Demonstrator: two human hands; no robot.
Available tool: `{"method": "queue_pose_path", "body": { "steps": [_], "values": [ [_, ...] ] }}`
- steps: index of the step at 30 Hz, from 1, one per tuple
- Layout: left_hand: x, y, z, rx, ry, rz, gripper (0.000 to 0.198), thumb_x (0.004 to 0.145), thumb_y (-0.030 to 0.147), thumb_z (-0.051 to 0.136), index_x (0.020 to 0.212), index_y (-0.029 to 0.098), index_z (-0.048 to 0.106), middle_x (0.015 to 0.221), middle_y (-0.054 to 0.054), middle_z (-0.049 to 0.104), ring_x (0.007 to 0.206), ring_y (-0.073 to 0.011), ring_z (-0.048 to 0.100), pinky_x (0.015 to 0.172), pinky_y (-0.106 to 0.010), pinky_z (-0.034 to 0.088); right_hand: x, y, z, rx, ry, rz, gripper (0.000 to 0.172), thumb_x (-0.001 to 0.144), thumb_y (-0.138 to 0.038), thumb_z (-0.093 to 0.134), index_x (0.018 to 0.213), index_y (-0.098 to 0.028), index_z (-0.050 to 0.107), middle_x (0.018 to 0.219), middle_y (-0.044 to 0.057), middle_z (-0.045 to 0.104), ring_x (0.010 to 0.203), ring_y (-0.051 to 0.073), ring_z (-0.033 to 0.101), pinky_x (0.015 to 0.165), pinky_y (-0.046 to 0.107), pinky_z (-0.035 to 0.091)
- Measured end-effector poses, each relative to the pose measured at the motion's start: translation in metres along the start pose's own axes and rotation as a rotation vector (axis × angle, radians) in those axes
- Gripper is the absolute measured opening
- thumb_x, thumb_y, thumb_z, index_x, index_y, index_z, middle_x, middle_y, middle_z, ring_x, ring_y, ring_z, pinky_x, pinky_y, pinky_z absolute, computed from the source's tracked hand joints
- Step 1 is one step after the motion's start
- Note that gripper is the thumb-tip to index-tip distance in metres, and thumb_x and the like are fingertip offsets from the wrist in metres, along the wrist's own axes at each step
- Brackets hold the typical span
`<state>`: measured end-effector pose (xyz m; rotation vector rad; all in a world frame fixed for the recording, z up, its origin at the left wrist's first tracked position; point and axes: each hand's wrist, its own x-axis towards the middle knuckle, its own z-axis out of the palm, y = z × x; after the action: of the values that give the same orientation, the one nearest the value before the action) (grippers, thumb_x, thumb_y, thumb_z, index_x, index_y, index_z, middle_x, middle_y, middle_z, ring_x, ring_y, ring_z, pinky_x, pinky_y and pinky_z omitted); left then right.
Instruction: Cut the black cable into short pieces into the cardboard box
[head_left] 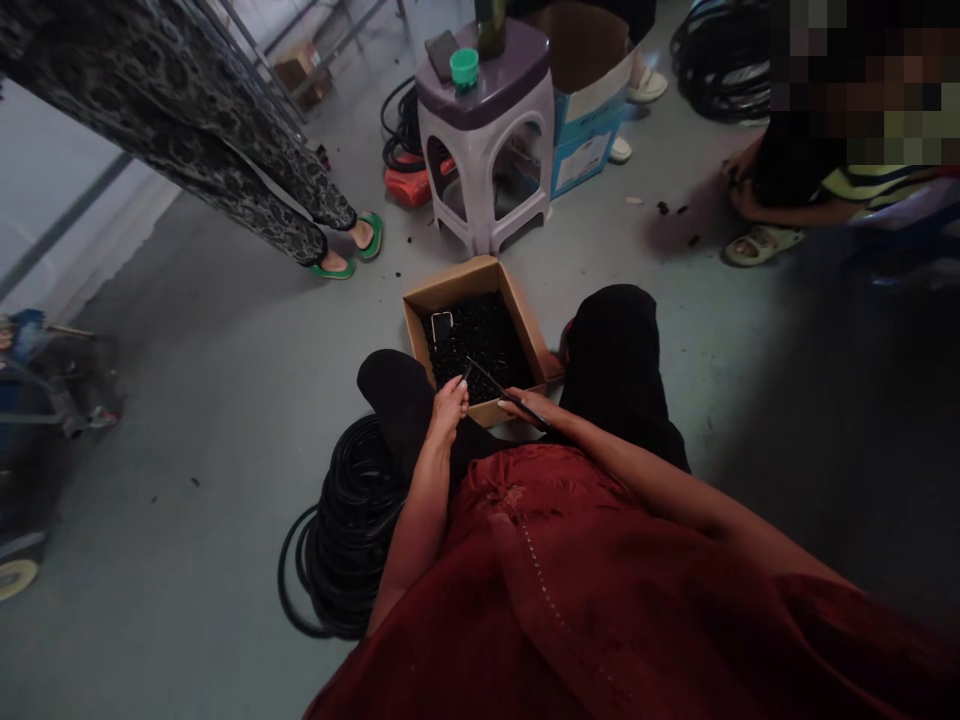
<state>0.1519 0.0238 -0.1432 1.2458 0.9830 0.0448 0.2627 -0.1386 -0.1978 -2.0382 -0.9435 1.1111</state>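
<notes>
My left hand (450, 404) pinches a small black piece (468, 371) above the near side of an open cardboard box (526, 318). My right hand (526, 403) is closed round a long, thin scissors-like tool (495, 382). Its dark handle end sticks out behind the hand, and its tip reaches up to the piece in my left hand. Whether the blades are apart is too small to tell. Many small black pieces (480, 330) fill the box between my knees. On top of them, towards the left side, lies a phone-like object (442, 327) with a pale edge.
Black hose or cable lies coiled (349, 520) beside my left leg. Beyond the box stands a plastic stool (484, 75) bearing a green-capped container (464, 68); a blue carton (589, 130) is beside it. One person stands at left, another crouches at right. Wheeled equipment (45, 390) is far left.
</notes>
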Motion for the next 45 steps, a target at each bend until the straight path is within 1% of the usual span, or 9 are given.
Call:
{"method": "queue_pose_path", "body": {
  "steps": [6, 12, 14, 17, 21, 24, 28, 37, 45],
  "values": [
    [0.002, -0.002, 0.001, -0.012, -0.002, -0.005, 0.048, 0.086, 0.032, 0.055, 0.129, 0.011, 0.049, 0.062, 0.006, 0.044, 0.043, -0.002, 0.035, 0.041, -0.016, 0.023, -0.006, -0.004, -0.004, 0.035, -0.037, -0.017, 0.045, 0.092, -0.054, 0.038, 0.11, -0.018, 0.058, 0.088, 0.004, 0.068, 0.076, 0.017, 0.062, 0.065, 0.024, 0.045],
    [0.002, -0.003, 0.002, 0.02, -0.014, -0.014, 0.045, 0.087, 0.029, 0.055, 0.128, 0.011, 0.051, 0.06, 0.006, 0.045, 0.042, -0.0022, 0.036, 0.041, -0.017, 0.023, -0.004, -0.005, -0.002, 0.026, -0.052, -0.037, 0.046, 0.091, -0.049, 0.046, 0.124, -0.018, 0.055, 0.11, 0.009, 0.066, 0.099, 0.024, 0.062, 0.081, 0.029, 0.045],
    [0.002, -0.003, 0.003, 0.037, -0.028, -0.024, 0.047, 0.086, 0.029, 0.056, 0.129, 0.01, 0.051, 0.06, 0.006, 0.045, 0.041, -0.0022, 0.036, 0.041, -0.017, 0.023, -0.004, -0.006, -0.001, 0.028, -0.048, -0.025, 0.049, 0.09, -0.049, 0.048, 0.127, -0.018, 0.052, 0.114, 0.01, 0.065, 0.103, 0.025, 0.061, 0.083, 0.03, 0.045],
    [0.001, -0.005, 0.004, 0.063, -0.063, -0.035, 0.047, 0.086, 0.029, 0.056, 0.129, 0.01, 0.051, 0.06, 0.006, 0.047, 0.041, -0.0024, 0.036, 0.041, -0.017, 0.023, -0.005, -0.007, -0.002, 0.029, -0.04, 0.007, 0.053, 0.089, -0.052, 0.05, 0.129, -0.017, 0.05, 0.113, 0.011, 0.066, 0.102, 0.026, 0.061, 0.082, 0.031, 0.046],
    [0.001, -0.007, 0.005, 0.093, -0.111, -0.047, 0.046, 0.085, 0.029, 0.058, 0.126, 0.009, 0.054, 0.058, 0.006, 0.047, 0.041, -0.0026, 0.036, 0.04, -0.017, 0.023, -0.006, -0.007, -0.002, 0.018, -0.045, 0.038, 0.054, 0.088, -0.054, 0.05, 0.126, -0.016, 0.05, 0.114, 0.013, 0.065, 0.102, 0.027, 0.061, 0.082, 0.033, 0.046],
    [0.001, -0.007, 0.005, 0.106, -0.135, -0.05, 0.046, 0.085, 0.028, 0.058, 0.126, 0.009, 0.054, 0.059, 0.006, 0.047, 0.041, -0.0027, 0.036, 0.04, -0.017, 0.022, -0.004, -0.006, 0.0, 0.01, -0.044, 0.042, 0.055, 0.087, -0.054, 0.052, 0.126, -0.015, 0.049, 0.115, 0.015, 0.064, 0.102, 0.027, 0.06, 0.082, 0.033, 0.045],
    [0.0, -0.006, 0.005, 0.116, -0.154, -0.05, 0.047, 0.084, 0.03, 0.06, 0.125, 0.009, 0.055, 0.058, 0.005, 0.047, 0.041, -0.0028, 0.036, 0.04, -0.017, 0.022, -0.002, -0.003, 0.002, -0.003, -0.033, 0.037, 0.055, 0.085, -0.055, 0.054, 0.123, -0.016, 0.049, 0.112, 0.013, 0.065, 0.099, 0.025, 0.061, 0.08, 0.031, 0.045],
    [-0.001, -0.006, 0.006, 0.142, -0.143, -0.043, 0.045, 0.085, 0.028, 0.057, 0.126, 0.009, 0.055, 0.059, 0.005, 0.047, 0.04, -0.0029, 0.035, 0.041, -0.018, 0.022, -0.002, -0.001, 0.004, -0.095, -0.001, 0.031, 0.035, 0.09, -0.046, 0.046, 0.111, -0.019, 0.051, 0.098, 0.011, 0.067, 0.091, 0.025, 0.062, 0.071, 0.028, 0.041],
    [0.002, -0.01, 0.009, 0.181, -0.08, -0.028, 0.044, 0.087, 0.026, 0.052, 0.128, 0.009, 0.053, 0.057, 0.006, 0.045, 0.041, -0.0031, 0.034, 0.043, -0.018, 0.022, 0.005, 0.004, 0.008, -0.176, 0.024, 0.069, 0.029, 0.087, -0.044, 0.049, 0.106, -0.022, 0.053, 0.091, 0.008, 0.067, 0.084, 0.024, 0.062, 0.063, 0.025, 0.036]
  ]
}}
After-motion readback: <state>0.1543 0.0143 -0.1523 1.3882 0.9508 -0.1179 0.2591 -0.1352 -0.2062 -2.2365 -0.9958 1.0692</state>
